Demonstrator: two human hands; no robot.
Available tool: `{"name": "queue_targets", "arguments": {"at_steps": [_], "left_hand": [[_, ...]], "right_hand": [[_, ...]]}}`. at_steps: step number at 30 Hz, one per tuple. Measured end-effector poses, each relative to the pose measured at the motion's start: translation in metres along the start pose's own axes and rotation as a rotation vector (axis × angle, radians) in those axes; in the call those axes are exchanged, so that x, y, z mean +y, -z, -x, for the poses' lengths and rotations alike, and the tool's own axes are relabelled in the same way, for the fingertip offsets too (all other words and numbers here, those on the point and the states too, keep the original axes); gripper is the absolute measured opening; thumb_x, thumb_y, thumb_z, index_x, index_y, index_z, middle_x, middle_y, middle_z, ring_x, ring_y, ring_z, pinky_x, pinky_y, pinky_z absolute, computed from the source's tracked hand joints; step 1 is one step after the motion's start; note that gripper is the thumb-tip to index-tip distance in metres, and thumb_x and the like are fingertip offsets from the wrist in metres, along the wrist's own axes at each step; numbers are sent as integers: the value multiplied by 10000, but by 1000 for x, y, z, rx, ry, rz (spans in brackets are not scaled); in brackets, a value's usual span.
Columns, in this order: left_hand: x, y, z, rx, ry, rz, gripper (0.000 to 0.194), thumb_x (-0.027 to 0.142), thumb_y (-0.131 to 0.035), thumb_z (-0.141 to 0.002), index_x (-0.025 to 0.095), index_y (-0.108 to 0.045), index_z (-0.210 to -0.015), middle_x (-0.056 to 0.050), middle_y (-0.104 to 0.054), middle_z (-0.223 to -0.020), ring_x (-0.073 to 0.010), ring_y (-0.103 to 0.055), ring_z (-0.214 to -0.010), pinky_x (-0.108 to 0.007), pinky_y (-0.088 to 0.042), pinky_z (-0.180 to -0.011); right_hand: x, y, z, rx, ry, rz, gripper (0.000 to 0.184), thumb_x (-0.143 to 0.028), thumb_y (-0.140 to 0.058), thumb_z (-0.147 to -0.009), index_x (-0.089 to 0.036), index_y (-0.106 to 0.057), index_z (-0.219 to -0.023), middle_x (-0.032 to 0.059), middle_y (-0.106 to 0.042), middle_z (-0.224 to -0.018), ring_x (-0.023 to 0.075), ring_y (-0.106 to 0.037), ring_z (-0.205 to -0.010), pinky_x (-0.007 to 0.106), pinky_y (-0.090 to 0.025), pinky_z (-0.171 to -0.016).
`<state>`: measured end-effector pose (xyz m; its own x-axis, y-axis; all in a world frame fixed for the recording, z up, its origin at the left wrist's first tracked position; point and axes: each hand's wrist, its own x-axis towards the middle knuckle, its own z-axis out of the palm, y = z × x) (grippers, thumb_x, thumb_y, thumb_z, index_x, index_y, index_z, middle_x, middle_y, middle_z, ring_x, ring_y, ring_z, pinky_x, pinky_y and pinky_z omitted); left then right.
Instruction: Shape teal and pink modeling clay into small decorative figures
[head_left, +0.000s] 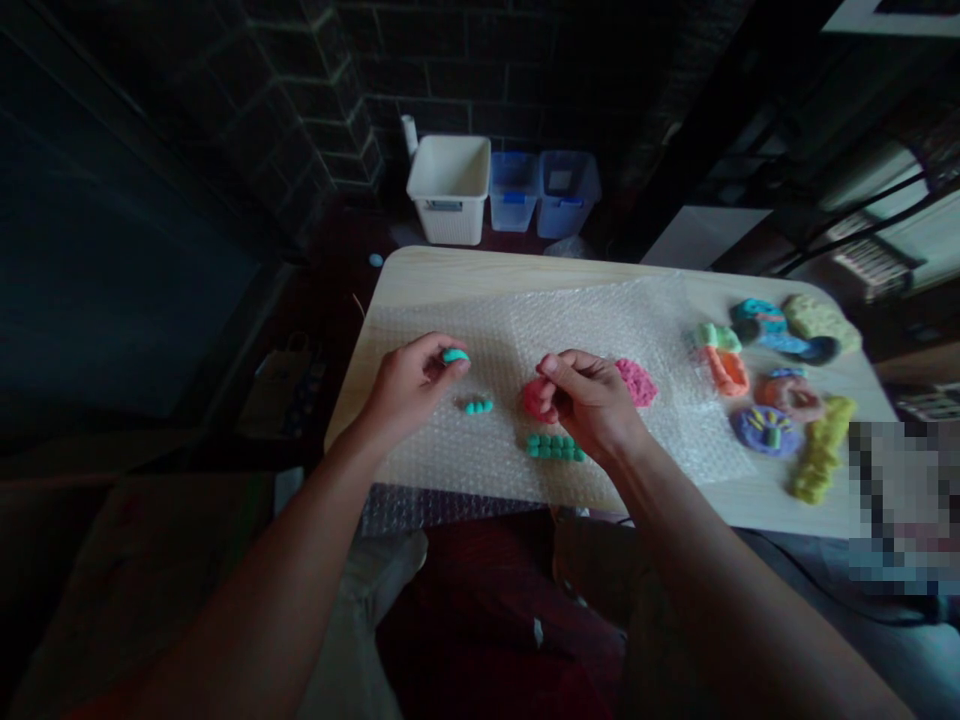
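Observation:
Between the thumb and fingers of my left hand is a small turquoise clay piece, held just above the bubble wrap. A short row of turquoise clay balls lies below that hand. My right hand is closed in a pinch; whatever it may hold is hidden. It hovers over a pink clay piece, which it partly covers. Beside it lies another pink, bumpy clay piece. Nearer to me, green clay balls sit side by side in two rows.
Bubble wrap covers much of the wooden table. Coloured clay shapes stand at the right, among them an orange and green one, a purple disc and a yellow strip. A white bin and blue tubs stand beyond.

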<state>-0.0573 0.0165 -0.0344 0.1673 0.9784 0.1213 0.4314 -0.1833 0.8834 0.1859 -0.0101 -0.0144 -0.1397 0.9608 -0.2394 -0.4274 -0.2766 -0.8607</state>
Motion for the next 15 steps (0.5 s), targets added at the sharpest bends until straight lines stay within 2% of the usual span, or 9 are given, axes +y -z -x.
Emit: {"name": "queue_targets", "arguments": {"at_steps": [2,4,10,15], "left_hand": [[6,-1,0,-47,18,168,296,396,-781,-893,174,-740,-1084,-94,-806,-1054,-219,-751,-931,-331,-579,-819],[14,-2,0,-95,44,300,323,378,-835,-841,172,-734,-1068,-99,-809,-1075,-225,-758,-959,-329,-594,-832],[33,-7,7,-174,158,425,410,400,-930,-741,182,-734,-1029,-87,-819,-1000,-230,-779,-865,-347,-626,-768],[33,-11,8,-237,198,484,456,460,-954,-720,177,-737,-1004,-97,-824,-940,-237,-786,-824,-367,-634,-758]], "right_hand": [[3,-1,0,-12,-1,36,358,-457,-1019,-669,-189,-824,-802,43,-822,-740,135,-737,-607,225,-593,-553],[7,-3,-1,-25,27,98,370,-452,-996,-708,-191,-855,-930,55,-841,-834,151,-764,-710,267,-625,-663],[14,-10,3,-72,160,325,324,-413,-904,-842,-185,-867,-1070,-2,-719,-662,114,-607,-603,246,-468,-558],[15,-11,6,-155,206,331,288,-375,-883,-878,-225,-868,-1123,34,-790,-820,141,-655,-679,288,-534,-644]]}}
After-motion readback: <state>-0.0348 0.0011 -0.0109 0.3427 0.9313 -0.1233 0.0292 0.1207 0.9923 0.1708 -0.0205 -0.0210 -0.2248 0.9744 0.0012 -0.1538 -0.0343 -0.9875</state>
